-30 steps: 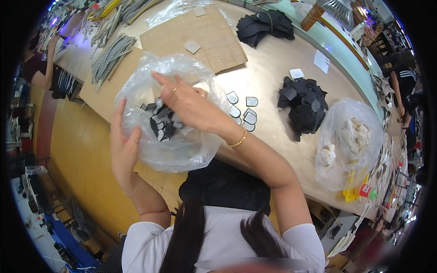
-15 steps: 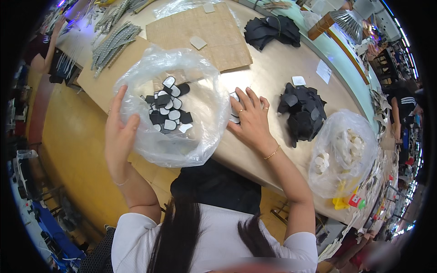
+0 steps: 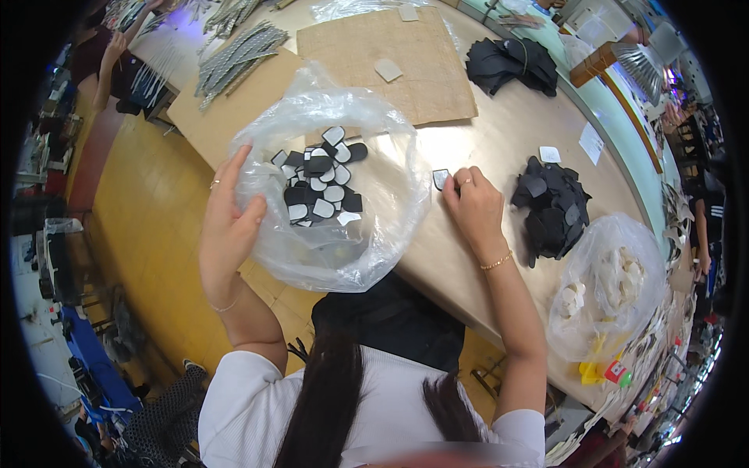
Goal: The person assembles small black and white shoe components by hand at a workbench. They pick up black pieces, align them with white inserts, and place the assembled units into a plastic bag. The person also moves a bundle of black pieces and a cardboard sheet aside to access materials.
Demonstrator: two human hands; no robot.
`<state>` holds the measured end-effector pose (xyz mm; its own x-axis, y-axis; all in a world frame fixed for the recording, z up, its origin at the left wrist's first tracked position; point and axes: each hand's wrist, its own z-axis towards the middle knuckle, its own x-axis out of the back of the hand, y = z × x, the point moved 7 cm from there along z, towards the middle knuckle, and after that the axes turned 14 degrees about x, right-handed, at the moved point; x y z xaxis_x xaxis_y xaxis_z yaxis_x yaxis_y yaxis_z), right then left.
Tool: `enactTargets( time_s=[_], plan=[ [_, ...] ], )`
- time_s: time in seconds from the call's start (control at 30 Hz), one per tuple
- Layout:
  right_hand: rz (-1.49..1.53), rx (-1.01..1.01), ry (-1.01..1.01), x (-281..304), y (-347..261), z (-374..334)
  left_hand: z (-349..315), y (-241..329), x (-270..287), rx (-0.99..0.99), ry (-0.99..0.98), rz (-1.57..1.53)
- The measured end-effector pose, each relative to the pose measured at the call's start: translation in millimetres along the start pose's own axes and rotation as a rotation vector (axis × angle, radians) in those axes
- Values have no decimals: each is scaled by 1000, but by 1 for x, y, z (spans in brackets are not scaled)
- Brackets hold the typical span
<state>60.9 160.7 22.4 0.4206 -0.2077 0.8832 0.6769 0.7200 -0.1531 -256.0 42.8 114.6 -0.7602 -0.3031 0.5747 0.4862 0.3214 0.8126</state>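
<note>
A clear plastic bag (image 3: 343, 274) stands with its mouth wide and its rim spread, tilted toward me. Inside lies a heap of small round-ended black and white patches (image 3: 321, 181). My left hand (image 3: 226, 226) holds the bag's left side, thumb on the plastic and fingers along the outside. To the right of the bag, my right hand (image 3: 477, 209) is down at the table with curled fingers. Its fingertips pinch the edge of a single white patch with a black border (image 3: 441, 179). The palm side of this hand is hidden.
Black cut pieces form a pile (image 3: 551, 209) right of my right hand, beside a second bag with pale scraps (image 3: 608, 281). A tied black bundle (image 3: 512, 65) lies farther back. Brown cardboard (image 3: 386, 47) and grey patterned strips (image 3: 240, 62) are behind the bag.
My right hand has gone from stretched, spread fingers over the patches to curled fingers at one patch. The whole view has shifted, moving things rightward. My left hand stays on the bag.
</note>
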Motion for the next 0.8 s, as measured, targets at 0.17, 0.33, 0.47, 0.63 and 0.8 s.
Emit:
enactTargets(
  time_s=[0.17, 0.33, 0.47, 0.63, 0.8],
  plan=[
    [304, -166, -45, 0, 16, 12, 3, -10, -4, 83, -30, -151],
    [292, -189, -255, -5, 11, 15, 1, -7, 0, 58, -8, -64],
    [288, -245, -253, -5, 12, 11, -1, -3, -2, 38, -2, -93],
    [367, -236, -156, -1, 2, 11, -2, -1, -6, 70, -5, -111],
    [508, -373, 0, 29, -1, 42, -6, 7, -10, -11, 2, -55]
  ],
)
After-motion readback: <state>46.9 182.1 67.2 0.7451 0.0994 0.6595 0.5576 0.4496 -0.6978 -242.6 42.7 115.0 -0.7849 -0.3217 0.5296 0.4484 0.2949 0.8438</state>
